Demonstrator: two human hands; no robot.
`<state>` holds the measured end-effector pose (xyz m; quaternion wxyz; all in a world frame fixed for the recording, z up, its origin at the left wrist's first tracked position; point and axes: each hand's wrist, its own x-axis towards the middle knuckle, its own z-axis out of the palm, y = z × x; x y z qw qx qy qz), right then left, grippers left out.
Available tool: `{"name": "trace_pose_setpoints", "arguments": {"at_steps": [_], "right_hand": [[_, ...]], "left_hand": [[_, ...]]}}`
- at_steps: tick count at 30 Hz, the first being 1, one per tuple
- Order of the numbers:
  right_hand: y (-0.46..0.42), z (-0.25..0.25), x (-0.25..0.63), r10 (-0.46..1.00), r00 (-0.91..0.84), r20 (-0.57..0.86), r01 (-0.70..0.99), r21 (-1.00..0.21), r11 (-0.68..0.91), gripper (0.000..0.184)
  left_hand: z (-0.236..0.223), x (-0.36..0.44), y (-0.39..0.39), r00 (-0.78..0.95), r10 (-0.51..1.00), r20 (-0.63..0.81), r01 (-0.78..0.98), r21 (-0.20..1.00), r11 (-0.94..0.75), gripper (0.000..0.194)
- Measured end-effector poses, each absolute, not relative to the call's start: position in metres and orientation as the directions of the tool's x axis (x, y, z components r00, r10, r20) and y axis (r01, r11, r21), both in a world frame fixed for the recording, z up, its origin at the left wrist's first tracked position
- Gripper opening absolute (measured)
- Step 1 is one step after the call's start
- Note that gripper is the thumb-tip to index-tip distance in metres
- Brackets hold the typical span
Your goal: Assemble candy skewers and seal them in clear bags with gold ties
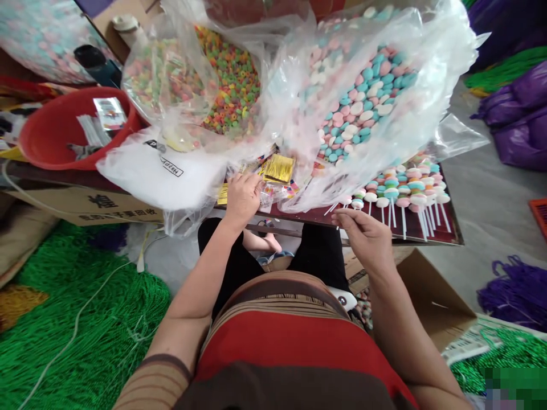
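My left hand (243,193) rests with curled fingers on a heap of small clear and gold wrappers (277,169) at the table's near edge; what it grips is hidden. My right hand (363,233) is pinched on a thin white stick (337,206) near the row of finished candy lollipops (405,188), stacked pink, blue and white sweets on white sticks. Above them a big clear bag of pink, blue and white candies (363,97) opens toward me. Beside it sits a bag of small multicoloured ring candies (231,80).
A red basin (47,136) with packets stands at the left on a cardboard box (85,208). Green netting (64,319) covers the floor at left, purple bags (517,125) and purple netting (517,290) lie at right. An open cardboard box (431,302) sits by my right knee.
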<state>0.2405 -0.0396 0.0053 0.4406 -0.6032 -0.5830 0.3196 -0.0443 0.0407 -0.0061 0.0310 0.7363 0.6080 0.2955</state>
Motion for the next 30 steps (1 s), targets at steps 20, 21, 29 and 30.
{"name": "trace_pose_setpoints", "arguments": {"at_steps": [20,21,29,30], "right_hand": [[-0.026,0.006,0.187,0.997,0.07,-0.037,-0.025,-0.999,-0.036,0.036],[-0.028,0.006,0.188,0.997,0.07,-0.036,0.003,-0.999,-0.036,0.04],[-0.026,-0.001,0.194,0.997,0.051,-0.064,-0.04,-0.997,-0.062,0.038],[-0.026,-0.002,0.194,0.995,0.077,-0.059,-0.06,-0.997,-0.054,0.04]], "left_hand": [[0.02,-0.016,-0.015,0.139,0.977,-0.16,0.076,0.986,0.151,0.037],[0.02,-0.017,-0.015,0.151,0.969,-0.195,0.062,0.98,0.187,0.037],[0.025,-0.011,-0.022,0.182,0.962,-0.204,0.138,0.974,0.181,0.049],[0.026,-0.009,-0.023,0.186,0.961,-0.205,0.155,0.972,0.177,0.051]]}}
